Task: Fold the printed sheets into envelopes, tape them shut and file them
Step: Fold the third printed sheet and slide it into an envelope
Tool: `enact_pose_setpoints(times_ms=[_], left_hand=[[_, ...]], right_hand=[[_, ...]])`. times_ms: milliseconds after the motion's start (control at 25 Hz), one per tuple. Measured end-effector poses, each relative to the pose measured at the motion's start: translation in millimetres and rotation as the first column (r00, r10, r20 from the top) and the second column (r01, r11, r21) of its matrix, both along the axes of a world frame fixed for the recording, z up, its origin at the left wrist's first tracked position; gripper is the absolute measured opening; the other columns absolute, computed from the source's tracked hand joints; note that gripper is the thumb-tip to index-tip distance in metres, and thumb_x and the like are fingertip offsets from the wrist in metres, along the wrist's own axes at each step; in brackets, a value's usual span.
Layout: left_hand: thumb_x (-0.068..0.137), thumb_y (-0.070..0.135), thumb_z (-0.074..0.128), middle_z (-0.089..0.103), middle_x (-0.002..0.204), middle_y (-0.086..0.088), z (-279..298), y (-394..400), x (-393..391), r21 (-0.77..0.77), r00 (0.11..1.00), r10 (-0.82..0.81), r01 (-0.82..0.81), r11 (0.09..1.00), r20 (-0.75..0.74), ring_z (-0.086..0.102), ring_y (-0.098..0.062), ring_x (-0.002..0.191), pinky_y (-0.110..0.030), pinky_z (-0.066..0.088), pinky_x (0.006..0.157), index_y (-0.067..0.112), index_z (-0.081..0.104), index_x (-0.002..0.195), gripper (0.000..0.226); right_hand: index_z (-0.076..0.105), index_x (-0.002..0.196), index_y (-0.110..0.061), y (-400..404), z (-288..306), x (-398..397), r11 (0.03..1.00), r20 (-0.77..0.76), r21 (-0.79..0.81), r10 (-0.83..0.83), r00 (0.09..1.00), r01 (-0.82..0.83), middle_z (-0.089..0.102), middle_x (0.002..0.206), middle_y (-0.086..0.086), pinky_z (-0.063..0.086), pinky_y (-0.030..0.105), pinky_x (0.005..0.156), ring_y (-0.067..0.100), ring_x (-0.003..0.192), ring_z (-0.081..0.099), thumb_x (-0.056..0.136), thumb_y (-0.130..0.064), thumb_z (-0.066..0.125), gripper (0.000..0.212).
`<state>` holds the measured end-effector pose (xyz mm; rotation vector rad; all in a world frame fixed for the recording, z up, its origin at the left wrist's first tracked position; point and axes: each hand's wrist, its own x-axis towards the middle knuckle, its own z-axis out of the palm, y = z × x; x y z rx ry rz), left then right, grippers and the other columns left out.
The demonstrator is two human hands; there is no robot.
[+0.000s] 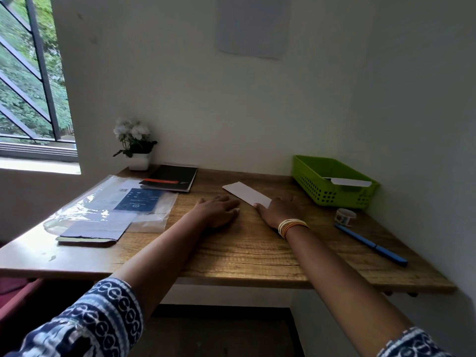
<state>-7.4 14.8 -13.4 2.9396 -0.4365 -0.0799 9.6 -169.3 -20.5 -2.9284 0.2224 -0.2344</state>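
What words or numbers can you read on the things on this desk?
None can be read.
Dark blue sheet inside the clear plastic sleeve: white print, too small and blurred.
White label above it: barcode-like marks, unreadable.
Black notebook with orange band: tiny print, blurred.
Tape roll: a pattern, no clear letters.
Paper on the wall: looks blank.

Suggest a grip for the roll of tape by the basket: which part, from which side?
Probably from above, pinching across the outer rim. The roll of tape lies flat on the table, hole facing up, so its side walls are exposed. Come from the near side with the right hand: the green basket crowds the far side and the blue pen lies just beside it.
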Motion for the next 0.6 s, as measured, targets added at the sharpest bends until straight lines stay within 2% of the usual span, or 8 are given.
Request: enact_pose_setpoints(times_ms=[240,360,440,520,600], left_hand=[[0.099,0.051,0.022,0.007,0.160,0.002,0.3,-1.9,-5.5,0.031,0.999,0.026,-0.025,0.999,-0.033,0.004,-0.022,0.148,-0.056,0.006,0.117,0.036,0.016,0.149,0.053],[0.100,0.049,0.023,0.007,0.160,0.001,2.5,-0.9,-18.9,0.032,0.998,0.044,-0.043,0.999,-0.035,0.006,-0.022,0.148,-0.053,0.007,0.117,0.033,0.016,0.150,0.053],[0.100,0.048,0.025,0.011,0.160,0.000,4.9,2.5,-33.4,0.028,0.999,0.046,-0.045,0.999,-0.017,0.011,-0.022,0.147,-0.048,0.011,0.117,0.029,0.018,0.150,0.054],[0.100,0.046,0.028,0.022,0.157,-0.001,4.3,10.5,-50.3,0.037,0.998,0.044,-0.045,0.998,0.050,0.023,-0.023,0.144,-0.044,0.019,0.116,0.025,0.028,0.147,0.052],[0.099,0.047,0.029,0.039,0.150,-0.001,1.7,24.6,-64.9,0.061,0.989,0.023,-0.032,0.998,0.143,0.039,-0.023,0.136,-0.042,0.030,0.111,0.023,0.042,0.139,0.048]], right_hand=[[0.043,0.139,-0.011,1.6,-3.9,-15.7,0.997,0.043,0.057,0.051,0.998,-0.053,0.032,0.147,0.013,0.029,0.048,0.108,0.033,0.135,0.028,0.081,-0.072,0.040,0.084],[0.053,0.129,-0.008,9.8,-0.9,-29.3,0.981,0.162,-0.032,0.195,0.967,-0.193,0.039,0.141,0.014,0.035,0.042,0.106,0.032,0.129,0.037,0.089,-0.052,0.045,0.060],[0.059,0.118,-0.007,20.8,-0.5,-37.8,0.945,0.180,-0.038,0.326,0.928,-0.324,0.044,0.134,0.012,0.043,0.041,0.099,0.028,0.120,0.047,0.093,-0.037,0.046,0.041],[0.064,0.106,-0.008,31.5,-2.4,-46.9,0.904,0.188,-0.007,0.422,0.887,-0.428,0.051,0.120,0.010,0.048,0.036,0.088,0.024,0.106,0.055,0.093,-0.027,0.045,0.029],[0.066,0.102,-0.008,37.2,-3.0,-53.7,0.875,0.207,0.022,0.469,0.859,-0.483,0.054,0.111,0.009,0.048,0.032,0.084,0.024,0.102,0.057,0.092,-0.020,0.047,0.025]])
